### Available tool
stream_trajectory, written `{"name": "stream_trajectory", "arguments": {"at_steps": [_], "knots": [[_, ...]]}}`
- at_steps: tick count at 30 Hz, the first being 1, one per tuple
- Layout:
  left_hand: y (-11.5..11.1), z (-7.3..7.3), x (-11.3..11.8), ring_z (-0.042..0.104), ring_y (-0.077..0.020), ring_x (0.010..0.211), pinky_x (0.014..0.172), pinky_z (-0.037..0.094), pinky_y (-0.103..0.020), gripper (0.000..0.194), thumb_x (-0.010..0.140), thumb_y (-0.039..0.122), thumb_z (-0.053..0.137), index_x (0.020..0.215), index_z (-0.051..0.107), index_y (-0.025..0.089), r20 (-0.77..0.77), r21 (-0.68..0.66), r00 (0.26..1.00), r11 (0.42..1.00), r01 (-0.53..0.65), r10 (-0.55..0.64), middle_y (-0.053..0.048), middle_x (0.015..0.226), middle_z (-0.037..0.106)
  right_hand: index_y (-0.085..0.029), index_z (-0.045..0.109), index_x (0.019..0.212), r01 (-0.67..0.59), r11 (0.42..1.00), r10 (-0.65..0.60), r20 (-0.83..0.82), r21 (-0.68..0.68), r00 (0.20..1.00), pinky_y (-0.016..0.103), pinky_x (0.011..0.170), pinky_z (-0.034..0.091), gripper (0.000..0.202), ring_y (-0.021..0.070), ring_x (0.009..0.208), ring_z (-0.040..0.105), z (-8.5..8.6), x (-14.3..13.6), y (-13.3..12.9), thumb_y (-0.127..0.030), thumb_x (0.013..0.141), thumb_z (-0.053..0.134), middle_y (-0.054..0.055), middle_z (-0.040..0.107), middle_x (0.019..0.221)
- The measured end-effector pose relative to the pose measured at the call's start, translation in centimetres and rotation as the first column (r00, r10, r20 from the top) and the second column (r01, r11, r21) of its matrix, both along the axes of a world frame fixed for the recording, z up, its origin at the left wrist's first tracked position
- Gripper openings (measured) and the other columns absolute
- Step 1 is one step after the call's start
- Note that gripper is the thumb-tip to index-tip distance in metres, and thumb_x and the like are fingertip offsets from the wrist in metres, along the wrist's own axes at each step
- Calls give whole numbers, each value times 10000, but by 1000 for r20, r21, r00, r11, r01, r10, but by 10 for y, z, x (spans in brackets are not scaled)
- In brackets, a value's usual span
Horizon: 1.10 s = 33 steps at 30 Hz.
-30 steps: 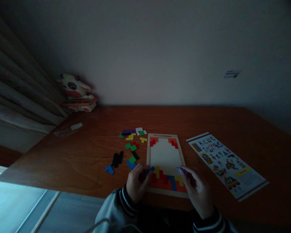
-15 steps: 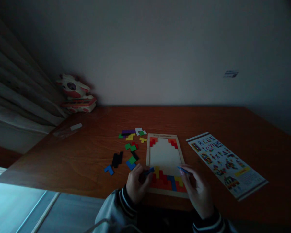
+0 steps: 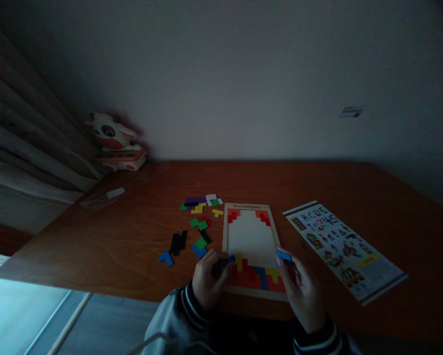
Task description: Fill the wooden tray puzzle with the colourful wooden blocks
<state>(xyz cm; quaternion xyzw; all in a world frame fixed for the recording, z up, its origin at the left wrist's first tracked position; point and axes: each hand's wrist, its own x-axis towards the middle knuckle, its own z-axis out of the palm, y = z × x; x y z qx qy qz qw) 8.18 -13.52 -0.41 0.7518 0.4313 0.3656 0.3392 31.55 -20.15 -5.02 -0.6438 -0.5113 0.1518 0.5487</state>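
My left hand [image 3: 211, 278] is closed on a blue puzzle piece [image 3: 228, 260] over the lower left edge of the wooden puzzle board [image 3: 224, 231]. Between the thumb and fingers of my right hand [image 3: 302, 286] sits another blue puzzle piece [image 3: 284, 255], held above the board's lower right edge. Red, yellow and blue pieces fill the board's near end, among them an upright yellow piece [image 3: 239, 261]. Red and orange pieces [image 3: 263, 218] occupy its two far corners, with pale bare board between. My fingers partly cover both held pieces.
Left of the board lie loose pieces: black [image 3: 178, 243], blue [image 3: 166, 258], green [image 3: 198, 223], purple [image 3: 195, 200], yellow and white. A printed pattern sheet [image 3: 345, 251] lies to the right. A cow-shaped toy [image 3: 114, 140] stands at the table's back left, near a curtain [image 3: 25, 123].
The blue piece in my right hand has turned, showing more of its broad face, and its tip has shifted slightly right. My left hand has hardly moved.
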Motion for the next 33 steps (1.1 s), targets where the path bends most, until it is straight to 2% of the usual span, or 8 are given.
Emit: {"name": "stream_trajectory", "arguments": {"at_steps": [5,9,16,19,23,27,33], "knots": [[0,-1,1,601,-178,702,641,470,-276,148,894,294,594,883,662,163,-10,-16,1000,1000,-7,7,-63,788,636,-193,633,1089,31,999,-30,-101,8,994,343,737,628,297,231,869,735,2,-3,1,-389,867,654,109,747,986],[-1,0,2,588,-170,667,612,459,-271,148,891,298,600,871,664,166,-23,-15,1000,1000,-12,12,-56,768,632,-215,664,1004,-19,1000,19,23,-7,1000,340,742,613,211,226,845,736,3,0,0,-382,877,645,78,757,930],[0,0,1,605,-176,700,636,475,-276,153,899,297,587,913,668,168,-26,-12,1000,1000,7,-7,-63,797,641,-229,680,1022,-83,995,73,170,52,983,330,785,580,167,210,882,709,20,-2,3,-316,929,571,70,736,968],[0,0,1,606,-176,711,642,476,-274,142,899,290,587,899,663,170,-28,-10,1000,1000,11,-12,-62,799,642,-233,678,1046,-97,995,89,196,28,977,327,772,578,183,211,880,708,23,-4,5,-326,933,568,67,737,972],[-1,0,1,596,-170,685,622,474,-269,151,900,300,585,899,659,168,-26,-7,1000,1000,5,-5,-60,794,638,-242,680,1051,-85,996,81,237,6,968,349,768,574,197,219,868,705,20,-4,7,-354,929,575,61,743,968],[0,-1,1,598,-170,683,619,475,-269,151,898,298,592,902,665,166,-30,10,1000,1000,1,-1,-59,788,635,-262,681,1059,-127,992,128,278,-21,952,387,820,562,195,233,930,691,16,-4,7,-349,937,556,55,739,1001],[0,-1,0,609,-174,699,631,487,-269,135,895,279,596,901,668,165,-21,11,1000,1000,8,-8,-62,794,640,-265,659,1117,-126,992,130,264,-33,956,395,842,566,225,239,976,684,15,-4,6,-326,942,531,61,728,1063]]}}
